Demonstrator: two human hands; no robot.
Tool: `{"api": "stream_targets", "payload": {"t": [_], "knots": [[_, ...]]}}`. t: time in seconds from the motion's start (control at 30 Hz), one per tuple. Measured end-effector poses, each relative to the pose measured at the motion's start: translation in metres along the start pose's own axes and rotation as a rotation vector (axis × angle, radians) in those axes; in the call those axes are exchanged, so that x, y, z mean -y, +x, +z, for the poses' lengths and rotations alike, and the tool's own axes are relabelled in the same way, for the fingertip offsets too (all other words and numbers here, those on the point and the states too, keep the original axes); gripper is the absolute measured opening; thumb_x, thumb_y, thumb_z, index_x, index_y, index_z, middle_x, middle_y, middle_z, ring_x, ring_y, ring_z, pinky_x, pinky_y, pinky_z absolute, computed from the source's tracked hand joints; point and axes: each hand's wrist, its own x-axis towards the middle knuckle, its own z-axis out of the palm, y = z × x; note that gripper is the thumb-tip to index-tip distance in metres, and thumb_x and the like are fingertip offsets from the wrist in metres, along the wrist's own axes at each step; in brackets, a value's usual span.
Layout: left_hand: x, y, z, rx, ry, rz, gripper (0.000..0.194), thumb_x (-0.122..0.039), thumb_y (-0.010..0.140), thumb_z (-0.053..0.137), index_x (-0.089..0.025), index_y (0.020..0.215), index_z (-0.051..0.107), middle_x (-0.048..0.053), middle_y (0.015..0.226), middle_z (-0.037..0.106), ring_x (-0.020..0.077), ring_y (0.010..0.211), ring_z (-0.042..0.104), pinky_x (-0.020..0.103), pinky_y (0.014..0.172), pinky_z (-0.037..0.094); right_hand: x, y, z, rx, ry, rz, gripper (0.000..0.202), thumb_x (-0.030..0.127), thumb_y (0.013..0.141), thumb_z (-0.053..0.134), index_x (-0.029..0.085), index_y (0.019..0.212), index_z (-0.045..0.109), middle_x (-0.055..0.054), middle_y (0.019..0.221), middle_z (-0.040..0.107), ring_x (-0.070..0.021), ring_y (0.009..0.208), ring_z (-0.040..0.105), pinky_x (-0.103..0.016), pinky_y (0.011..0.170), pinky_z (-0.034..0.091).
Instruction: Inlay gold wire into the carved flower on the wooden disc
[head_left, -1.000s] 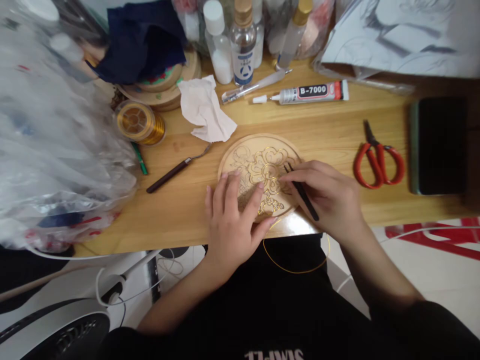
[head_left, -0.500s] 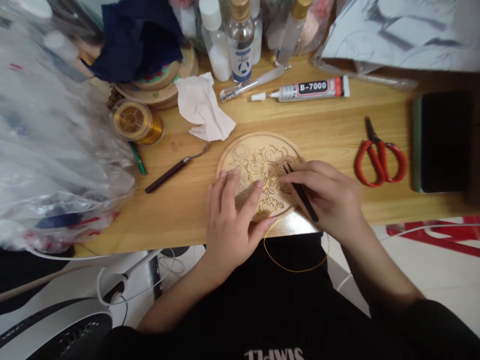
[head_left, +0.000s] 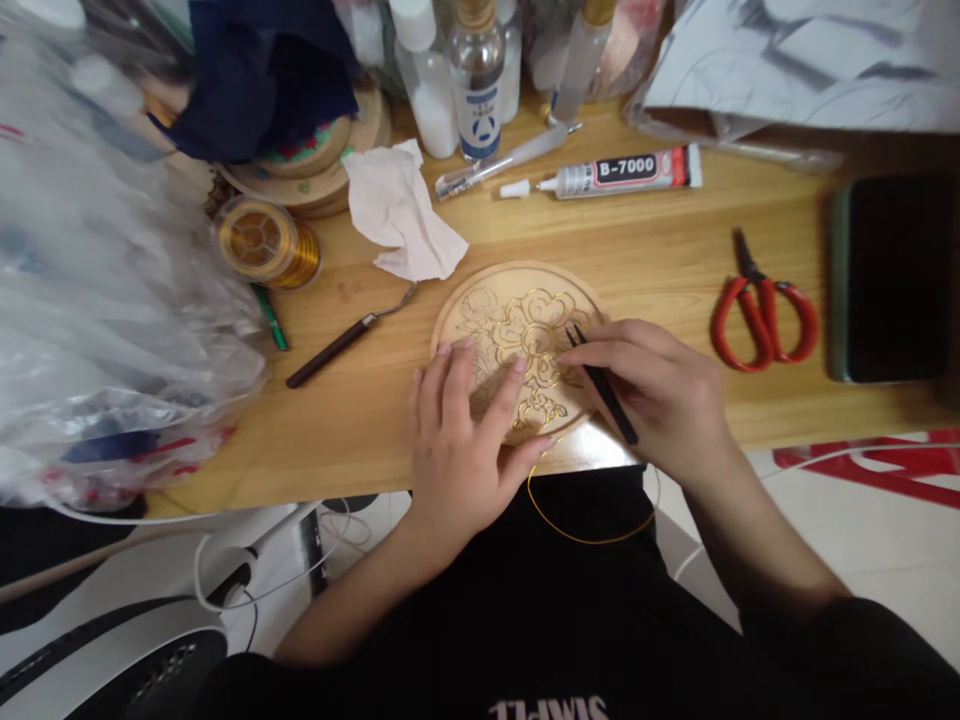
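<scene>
A round wooden board [head_left: 480, 290] with a flower pattern partly outlined in gold wire lies at the table's front edge. My left hand [head_left: 465, 440] rests on its lower left part with the fingers spread. Black tweezers [head_left: 611, 402] are held in my right hand [head_left: 660, 390], over the board's right side, their two tips apart above the pattern. A loop of gold wire [head_left: 592, 542] hangs from near my left thumb over the table's edge, in front of the black clothing. Whether the tweezers touch any wire is too small to tell.
Red-handled scissors [head_left: 763, 320] and a dark phone [head_left: 892, 280] lie right. Behind the board are a glue tube [head_left: 626, 174], a pen-like tool [head_left: 510, 160], bottles [head_left: 478, 100] and crumpled tissue [head_left: 405, 215]. Left are a wire spool [head_left: 268, 242], a dark-handled tool [head_left: 330, 352] and plastic bags [head_left: 112, 300].
The view has shifted slightly, so the objects on the table sit a little differently in the picture. Both hands and the tweezers hold nearly the same pose on the board.
</scene>
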Motion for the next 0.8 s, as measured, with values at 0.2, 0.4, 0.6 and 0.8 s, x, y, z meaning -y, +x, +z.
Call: {"api": "stream_targets", "payload": {"t": [0.2, 0.4, 0.6, 0.8], "knots": [[-0.002, 0.001, 0.000, 0.007, 0.043, 0.006, 0.058, -0.054, 0.092, 0.057, -0.019, 0.138, 0.057, 0.024, 0.147, 0.039, 0.0453, 0.138, 0.037, 0.066, 0.109, 0.035, 0.000, 0.000, 0.001, -0.011, -0.008, -0.007, 0.028, 0.006, 0.088, 0.055, 0.026, 0.101, 0.072, -0.005, 0.097, 0.073, -0.0196, 0.087, 0.070, -0.032, 0.072, 0.057], [-0.002, 0.001, 0.001, 0.006, 0.062, 0.010, 0.060, -0.056, 0.091, 0.058, -0.019, 0.138, 0.057, 0.025, 0.147, 0.040, 0.0457, 0.137, 0.038, 0.065, 0.109, 0.034, 0.001, 0.000, 0.001, -0.009, 0.000, 0.008, 0.026, 0.008, 0.088, 0.057, 0.025, 0.100, 0.072, -0.006, 0.097, 0.073, -0.0202, 0.088, 0.070, -0.033, 0.073, 0.057], [0.001, 0.000, 0.004, -0.016, 0.074, 0.029, 0.063, -0.060, 0.091, 0.055, -0.019, 0.139, 0.057, 0.025, 0.147, 0.043, 0.0455, 0.137, 0.039, 0.065, 0.108, 0.035, -0.003, 0.004, 0.001, -0.011, -0.048, -0.043, 0.018, 0.010, 0.086, 0.064, 0.022, 0.097, 0.072, -0.007, 0.092, 0.073, -0.0207, 0.084, 0.069, -0.033, 0.071, 0.055], [0.000, -0.001, 0.004, -0.012, 0.087, 0.006, 0.065, -0.063, 0.091, 0.053, -0.021, 0.140, 0.056, 0.023, 0.149, 0.044, 0.0439, 0.139, 0.039, 0.063, 0.111, 0.032, 0.002, 0.014, 0.000, -0.005, -0.037, -0.021, 0.014, 0.016, 0.086, 0.067, 0.023, 0.097, 0.072, -0.007, 0.092, 0.073, -0.0209, 0.083, 0.069, -0.035, 0.072, 0.055]]}}
